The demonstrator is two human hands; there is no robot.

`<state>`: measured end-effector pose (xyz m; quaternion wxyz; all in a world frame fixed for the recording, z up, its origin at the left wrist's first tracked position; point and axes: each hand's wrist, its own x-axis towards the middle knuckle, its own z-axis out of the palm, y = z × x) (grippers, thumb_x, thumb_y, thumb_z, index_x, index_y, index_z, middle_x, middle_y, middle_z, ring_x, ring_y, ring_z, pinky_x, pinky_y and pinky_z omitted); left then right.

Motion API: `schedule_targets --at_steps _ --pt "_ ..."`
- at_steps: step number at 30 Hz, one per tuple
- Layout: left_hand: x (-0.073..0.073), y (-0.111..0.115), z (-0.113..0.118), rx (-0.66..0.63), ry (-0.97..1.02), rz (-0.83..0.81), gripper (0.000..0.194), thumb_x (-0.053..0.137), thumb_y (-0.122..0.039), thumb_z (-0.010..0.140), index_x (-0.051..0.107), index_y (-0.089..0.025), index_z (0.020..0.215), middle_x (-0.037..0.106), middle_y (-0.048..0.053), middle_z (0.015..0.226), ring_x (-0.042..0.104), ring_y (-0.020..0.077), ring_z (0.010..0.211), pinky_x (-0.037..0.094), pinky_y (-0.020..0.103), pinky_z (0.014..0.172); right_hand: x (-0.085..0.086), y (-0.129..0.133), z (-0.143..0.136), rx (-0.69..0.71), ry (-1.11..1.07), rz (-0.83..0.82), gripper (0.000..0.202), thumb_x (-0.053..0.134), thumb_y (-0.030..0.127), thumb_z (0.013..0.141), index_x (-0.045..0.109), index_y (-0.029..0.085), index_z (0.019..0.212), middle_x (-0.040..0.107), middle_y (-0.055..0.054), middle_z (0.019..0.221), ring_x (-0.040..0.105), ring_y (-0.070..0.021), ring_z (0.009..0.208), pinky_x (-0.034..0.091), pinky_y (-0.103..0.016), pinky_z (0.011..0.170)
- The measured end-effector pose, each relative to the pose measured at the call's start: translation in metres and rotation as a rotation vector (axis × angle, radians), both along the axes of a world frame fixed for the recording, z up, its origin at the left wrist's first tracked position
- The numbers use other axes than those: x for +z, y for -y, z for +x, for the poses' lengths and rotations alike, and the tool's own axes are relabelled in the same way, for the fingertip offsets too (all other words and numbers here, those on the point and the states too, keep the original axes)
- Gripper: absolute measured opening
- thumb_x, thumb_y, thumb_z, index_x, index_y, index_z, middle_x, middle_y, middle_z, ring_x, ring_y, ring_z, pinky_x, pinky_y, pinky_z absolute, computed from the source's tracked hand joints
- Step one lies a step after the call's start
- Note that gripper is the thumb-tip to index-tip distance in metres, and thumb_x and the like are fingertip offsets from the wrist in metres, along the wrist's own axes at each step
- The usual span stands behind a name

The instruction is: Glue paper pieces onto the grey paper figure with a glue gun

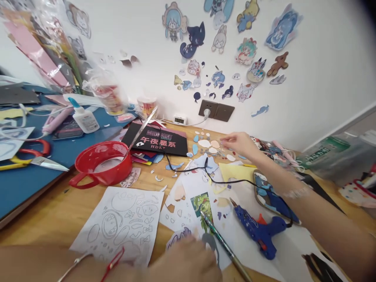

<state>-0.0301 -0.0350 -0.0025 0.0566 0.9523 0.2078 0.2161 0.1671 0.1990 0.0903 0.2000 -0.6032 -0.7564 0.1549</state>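
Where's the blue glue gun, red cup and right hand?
Blue glue gun [259,233]: head view, its body.
Red cup [115,174]: head view, outer wall.
Right hand [241,143]: head view, back of hand.

Light's bright, shadows soft, plastic wrap [54,25] glares, left hand [186,260] is blurred, edges stretch, top-right corner is dark.

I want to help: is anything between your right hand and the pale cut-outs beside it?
Nothing visible: the right hand is right beside the pale cut-outs. The black cord lies nearer the camera, not between them.
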Motion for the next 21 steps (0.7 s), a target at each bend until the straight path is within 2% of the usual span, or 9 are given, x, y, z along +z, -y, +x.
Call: schedule_targets --at_steps 1,3,5,6,9,12,15,17,21 --pt "0.006 -0.012 0.0 0.104 -0.048 -0.101 0.012 0.052 -0.016 0.087 0.06 -0.017 0.096 0.063 0.003 0.085 0.058 0.0156 0.075 0.049 0.028 0.069 0.003 0.024 0.005 0.026 -0.027 0.012 0.02 0.066 0.021 0.076 0.071 0.015 0.094 0.069 -0.006 0.084 0.064 -0.0171 0.076 0.049 -0.027 0.068" --pt "0.018 -0.037 -0.002 0.151 -0.106 -0.185 0.029 0.054 -0.013 0.083 0.056 -0.017 0.111 0.063 0.006 0.096 0.058 0.0193 0.087 0.048 0.032 0.075 0.004 0.077 0.013 0.114 -0.091 0.023 0.014 0.068 0.026 0.074 0.074 0.02 0.085 0.068 -0.004 0.089 0.063 -0.0168 0.081 0.05 -0.027 0.072" --pt "0.026 -0.057 -0.004 0.115 -0.134 -0.262 0.027 0.058 -0.012 0.08 0.061 -0.02 0.107 0.062 0.005 0.103 0.056 0.0208 0.097 0.045 0.033 0.084 -0.002 0.126 0.019 0.194 -0.288 0.005 0.013 0.068 0.03 0.074 0.074 0.021 0.081 0.065 -0.004 0.085 0.061 -0.0156 0.076 0.05 -0.026 0.067" --pt "0.027 -0.065 -0.004 0.066 -0.134 -0.299 0.025 0.06 -0.015 0.08 0.062 -0.021 0.104 0.062 0.004 0.103 0.056 0.0205 0.097 0.044 0.032 0.085 -0.007 0.148 0.021 0.174 -0.381 -0.008 0.012 0.066 0.031 0.076 0.074 0.022 0.079 0.063 -0.004 0.084 0.06 -0.014 0.071 0.05 -0.025 0.061" --pt "0.025 -0.08 0.0 0.004 -0.139 -0.362 0.017 0.064 -0.017 0.079 0.066 -0.021 0.095 0.062 0.005 0.101 0.055 0.0204 0.097 0.042 0.029 0.087 -0.024 0.193 0.024 0.158 -0.557 -0.091 0.01 0.065 0.026 0.077 0.074 0.022 0.076 0.06 -0.005 0.088 0.059 -0.0128 0.071 0.05 -0.023 0.06" --pt "0.026 -0.085 0.005 -0.022 -0.152 -0.384 0.009 0.063 -0.016 0.079 0.065 -0.019 0.087 0.064 0.004 0.09 0.057 0.0196 0.093 0.042 0.026 0.084 -0.033 0.216 0.025 0.142 -0.723 -0.17 0.007 0.068 0.022 0.075 0.07 0.021 0.068 0.057 -0.004 0.089 0.061 -0.0133 0.076 0.051 -0.024 0.069" --pt "0.035 -0.085 -0.001 -0.008 -0.168 -0.422 0.008 0.054 -0.016 0.085 0.059 -0.019 0.092 0.064 0.003 0.084 0.06 0.0174 0.082 0.044 0.023 0.073 -0.036 0.228 0.025 0.074 -0.845 -0.214 0.004 0.071 0.023 0.072 0.07 0.022 0.068 0.058 -0.003 0.089 0.062 -0.0136 0.08 0.051 -0.024 0.075" --pt "0.044 -0.085 -0.012 0.027 -0.172 -0.441 0.011 0.046 -0.018 0.089 0.053 -0.02 0.097 0.064 0.002 0.085 0.06 0.0163 0.079 0.044 0.022 0.069 -0.037 0.235 0.024 -0.003 -0.898 -0.267 0.004 0.074 0.024 0.07 0.071 0.023 0.073 0.062 -0.003 0.088 0.063 -0.0141 0.081 0.051 -0.023 0.074" --pt "0.051 -0.085 -0.042 0.187 -0.157 -0.418 0.013 0.037 -0.023 0.092 0.047 -0.02 0.099 0.062 0.003 0.086 0.059 0.0173 0.074 0.043 0.023 0.064 -0.04 0.242 0.022 -0.196 -1.016 -0.474 0.027 0.08 0.031 0.063 0.071 0.022 0.086 0.07 -0.004 0.077 0.066 -0.0164 0.076 0.053 -0.027 0.074"
